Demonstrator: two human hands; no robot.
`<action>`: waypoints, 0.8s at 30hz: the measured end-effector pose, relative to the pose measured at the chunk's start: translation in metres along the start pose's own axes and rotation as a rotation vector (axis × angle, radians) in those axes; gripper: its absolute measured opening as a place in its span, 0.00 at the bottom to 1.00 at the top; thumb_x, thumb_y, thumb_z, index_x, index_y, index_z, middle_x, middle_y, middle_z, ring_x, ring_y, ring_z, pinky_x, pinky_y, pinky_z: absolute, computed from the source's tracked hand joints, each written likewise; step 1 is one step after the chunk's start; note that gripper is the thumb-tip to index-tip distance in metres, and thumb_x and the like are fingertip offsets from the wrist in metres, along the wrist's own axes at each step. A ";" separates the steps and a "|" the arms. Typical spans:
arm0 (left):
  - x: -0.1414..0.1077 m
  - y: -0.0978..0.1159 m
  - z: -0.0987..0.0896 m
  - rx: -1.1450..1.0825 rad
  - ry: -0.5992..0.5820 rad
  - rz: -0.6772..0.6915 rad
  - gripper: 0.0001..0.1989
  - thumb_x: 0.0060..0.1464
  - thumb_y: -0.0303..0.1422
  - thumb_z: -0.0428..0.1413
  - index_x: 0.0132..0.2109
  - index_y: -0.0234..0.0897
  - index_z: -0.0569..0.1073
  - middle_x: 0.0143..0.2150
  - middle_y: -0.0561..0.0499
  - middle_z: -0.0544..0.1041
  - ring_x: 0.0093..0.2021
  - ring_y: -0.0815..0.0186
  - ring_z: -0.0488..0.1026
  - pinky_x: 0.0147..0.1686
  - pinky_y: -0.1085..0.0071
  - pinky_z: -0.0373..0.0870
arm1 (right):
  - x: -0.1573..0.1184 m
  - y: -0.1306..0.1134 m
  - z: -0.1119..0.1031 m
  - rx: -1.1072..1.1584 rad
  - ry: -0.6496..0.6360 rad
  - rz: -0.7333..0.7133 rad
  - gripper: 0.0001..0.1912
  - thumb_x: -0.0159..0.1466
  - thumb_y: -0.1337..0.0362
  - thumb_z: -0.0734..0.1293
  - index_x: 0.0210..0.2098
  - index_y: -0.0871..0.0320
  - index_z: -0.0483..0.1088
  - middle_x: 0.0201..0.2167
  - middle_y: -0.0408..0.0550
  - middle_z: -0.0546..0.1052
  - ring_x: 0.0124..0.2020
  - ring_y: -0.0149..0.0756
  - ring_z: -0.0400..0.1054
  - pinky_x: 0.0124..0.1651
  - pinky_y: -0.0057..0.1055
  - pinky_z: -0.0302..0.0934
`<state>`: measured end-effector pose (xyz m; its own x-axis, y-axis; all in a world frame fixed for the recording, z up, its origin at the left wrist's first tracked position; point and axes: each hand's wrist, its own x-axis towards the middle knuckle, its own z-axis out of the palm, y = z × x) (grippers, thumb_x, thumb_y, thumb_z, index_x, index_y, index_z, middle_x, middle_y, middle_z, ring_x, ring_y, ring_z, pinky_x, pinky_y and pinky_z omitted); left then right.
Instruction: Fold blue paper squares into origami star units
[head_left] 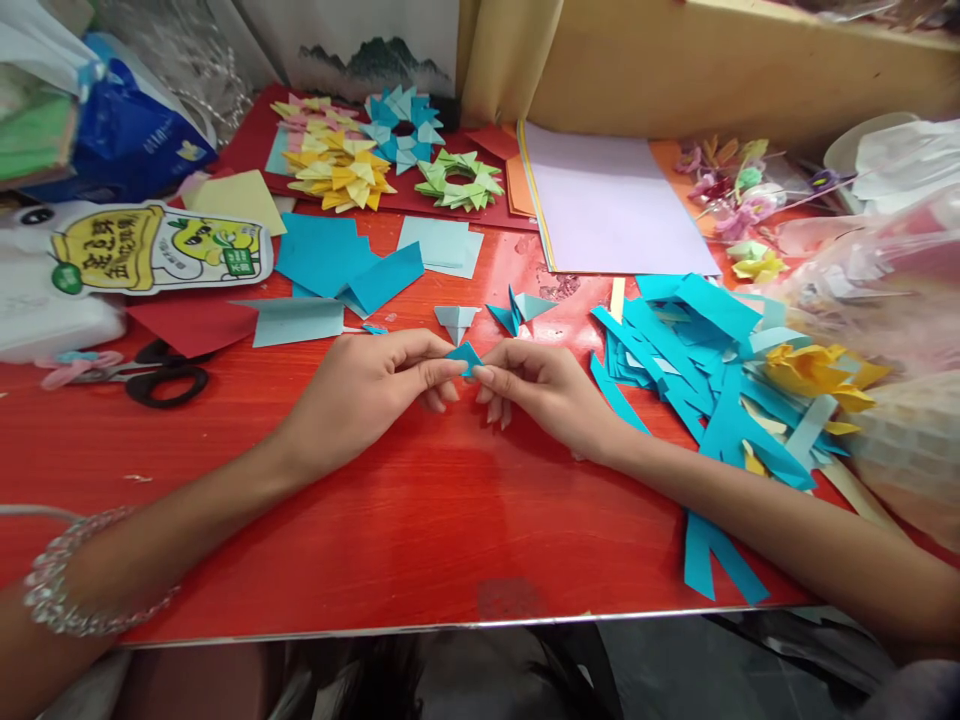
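Note:
Between my hands is a small folded piece of blue paper (466,356), held just above the red table (420,530). My left hand (390,385) pinches its left side between thumb and fingers. The lower right corner is pinched by my right hand (544,390). Just beyond my fingers lie a pale blue folded paper piece (457,321) and another folded piece in two blues (517,310). Blue paper sheets (330,255) and a creased pale blue sheet (298,320) are spread behind my left hand.
Black-handled scissors (166,385) lie at left beside a printed pouch (161,247). Blue paper strips (694,365) heap at right, under and beyond my right forearm. Folded paper rings (459,182) and a lilac paper stack (615,205) stand at the back. The table's front edge (450,627) is near me.

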<state>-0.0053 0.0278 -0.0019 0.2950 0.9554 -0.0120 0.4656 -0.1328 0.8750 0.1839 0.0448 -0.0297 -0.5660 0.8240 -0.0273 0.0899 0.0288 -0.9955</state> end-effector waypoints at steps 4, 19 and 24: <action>0.001 0.001 0.000 0.019 -0.012 -0.002 0.11 0.57 0.38 0.52 0.29 0.39 0.73 0.25 0.56 0.77 0.26 0.70 0.74 0.31 0.76 0.68 | 0.000 0.000 0.000 0.001 0.012 -0.008 0.13 0.63 0.56 0.63 0.28 0.61 0.66 0.22 0.42 0.71 0.22 0.26 0.68 0.27 0.23 0.63; 0.021 -0.042 -0.036 0.915 0.505 0.299 0.09 0.61 0.35 0.46 0.43 0.39 0.70 0.40 0.47 0.76 0.49 0.53 0.67 0.49 0.54 0.58 | 0.006 0.003 0.000 0.325 0.394 -0.055 0.19 0.60 0.50 0.64 0.24 0.56 0.56 0.16 0.37 0.68 0.13 0.23 0.60 0.12 0.21 0.53; 0.015 -0.033 -0.030 1.150 0.621 0.638 0.07 0.59 0.32 0.50 0.42 0.35 0.70 0.43 0.45 0.76 0.46 0.55 0.70 0.44 0.57 0.63 | 0.003 0.000 0.001 0.313 0.172 -0.024 0.18 0.62 0.47 0.60 0.31 0.56 0.63 0.18 0.39 0.70 0.14 0.25 0.64 0.14 0.22 0.57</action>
<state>-0.0412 0.0544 -0.0164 0.4413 0.5724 0.6911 0.8819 -0.4188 -0.2163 0.1809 0.0467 -0.0295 -0.4163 0.9091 -0.0142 -0.1925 -0.1034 -0.9758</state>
